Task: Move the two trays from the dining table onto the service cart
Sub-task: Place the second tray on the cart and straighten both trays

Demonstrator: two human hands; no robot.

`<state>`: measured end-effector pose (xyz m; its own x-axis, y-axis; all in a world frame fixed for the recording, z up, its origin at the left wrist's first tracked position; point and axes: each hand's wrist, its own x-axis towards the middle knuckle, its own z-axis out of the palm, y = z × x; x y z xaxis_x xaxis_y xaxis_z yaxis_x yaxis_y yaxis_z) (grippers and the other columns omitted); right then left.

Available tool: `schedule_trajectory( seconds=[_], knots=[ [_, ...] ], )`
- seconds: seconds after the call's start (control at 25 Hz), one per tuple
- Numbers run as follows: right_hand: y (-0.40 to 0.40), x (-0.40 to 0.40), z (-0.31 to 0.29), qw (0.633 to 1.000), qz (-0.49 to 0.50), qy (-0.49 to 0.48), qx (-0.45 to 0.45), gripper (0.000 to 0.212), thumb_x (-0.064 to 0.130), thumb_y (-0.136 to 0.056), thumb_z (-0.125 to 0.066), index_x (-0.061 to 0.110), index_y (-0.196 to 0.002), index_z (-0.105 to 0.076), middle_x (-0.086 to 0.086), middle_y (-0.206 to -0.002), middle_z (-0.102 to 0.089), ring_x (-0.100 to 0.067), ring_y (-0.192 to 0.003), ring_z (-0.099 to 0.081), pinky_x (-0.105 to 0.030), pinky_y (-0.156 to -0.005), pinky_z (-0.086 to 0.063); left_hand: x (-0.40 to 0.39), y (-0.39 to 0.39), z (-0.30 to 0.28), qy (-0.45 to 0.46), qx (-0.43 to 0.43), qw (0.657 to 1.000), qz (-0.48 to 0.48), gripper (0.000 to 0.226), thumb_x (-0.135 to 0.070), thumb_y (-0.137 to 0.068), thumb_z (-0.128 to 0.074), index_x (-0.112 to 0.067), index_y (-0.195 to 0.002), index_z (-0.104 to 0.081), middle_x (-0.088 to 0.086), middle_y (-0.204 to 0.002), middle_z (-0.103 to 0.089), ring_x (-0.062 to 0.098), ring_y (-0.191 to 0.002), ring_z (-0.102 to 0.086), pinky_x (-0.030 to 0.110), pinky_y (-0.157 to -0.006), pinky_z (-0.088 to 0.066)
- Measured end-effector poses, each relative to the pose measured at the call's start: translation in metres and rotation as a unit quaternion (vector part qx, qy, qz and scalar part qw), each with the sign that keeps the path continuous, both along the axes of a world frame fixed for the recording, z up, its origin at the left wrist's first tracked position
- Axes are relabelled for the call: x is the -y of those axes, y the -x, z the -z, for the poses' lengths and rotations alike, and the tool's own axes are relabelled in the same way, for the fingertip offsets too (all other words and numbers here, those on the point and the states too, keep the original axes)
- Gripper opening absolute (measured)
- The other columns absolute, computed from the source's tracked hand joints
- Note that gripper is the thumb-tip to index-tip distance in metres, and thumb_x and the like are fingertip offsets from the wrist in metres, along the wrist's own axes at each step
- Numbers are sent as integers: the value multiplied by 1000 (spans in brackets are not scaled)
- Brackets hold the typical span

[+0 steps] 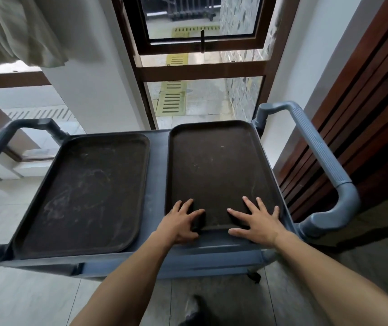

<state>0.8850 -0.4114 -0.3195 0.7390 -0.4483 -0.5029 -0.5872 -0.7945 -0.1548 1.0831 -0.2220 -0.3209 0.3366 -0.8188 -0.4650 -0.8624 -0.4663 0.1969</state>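
Note:
Two dark brown trays lie side by side on the top shelf of a grey-blue service cart (157,175). The left tray (82,191) lies flat, untouched. The right tray (214,165) sits by the cart's right handle. My left hand (181,222) rests on the near left corner of the right tray, fingers spread over its rim. My right hand (256,221) lies flat on the near right corner of the same tray, fingers spread. Neither hand curls under the tray's edge.
The cart has a handle on the left (7,142) and a ribbed one on the right (324,165). A window and glass door (200,90) stand right behind it, a wooden slatted panel (364,118) on the right. My shoe (194,309) is on the tiled floor below.

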Motion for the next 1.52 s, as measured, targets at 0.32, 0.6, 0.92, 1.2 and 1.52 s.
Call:
schedule_trajectory(
  seconds=[0.32,0.6,0.92,1.2,1.52],
  knots=[
    [15,3,7,998,-56,-16,-29,121,105,-33,-40,70,-131,21,6,-156,35,-36,-138,36,-74,-99,18,-17,28,5,-30,1,1000,0,111,-92,-64,-47,-52,-152,8,1,-162,30,33,-148,27,48,-119,14],
    [21,-1,8,994,-97,39,-24,124,83,-51,-66,64,-135,23,1,-158,31,-42,-141,27,-78,-100,9,-22,38,8,-23,54,998,1,108,-72,-76,-62,-50,-152,12,3,-164,25,37,-150,19,51,-121,5],
    [29,-6,6,992,-110,57,-16,107,73,-68,-65,66,-136,17,-1,-160,26,-43,-143,23,-77,-102,6,-24,47,4,-22,64,998,-6,98,-68,-83,-58,-51,-152,8,4,-166,20,38,-151,12,52,-122,-2],
    [40,-17,7,991,-105,84,9,87,53,-88,-58,66,-139,11,-1,-162,18,-42,-145,15,-76,-104,0,-31,64,3,-3,85,996,-22,81,-61,-92,-49,-50,-154,3,4,-167,11,38,-152,3,52,-122,-8],
    [51,-36,11,988,-90,122,33,71,42,-99,-44,60,-143,9,-3,-164,9,-43,-146,8,-75,-106,-5,-40,79,3,13,96,994,-43,64,-44,-102,-41,-48,-155,-5,3,-168,3,36,-152,-4,47,-122,-12]
  ],
)
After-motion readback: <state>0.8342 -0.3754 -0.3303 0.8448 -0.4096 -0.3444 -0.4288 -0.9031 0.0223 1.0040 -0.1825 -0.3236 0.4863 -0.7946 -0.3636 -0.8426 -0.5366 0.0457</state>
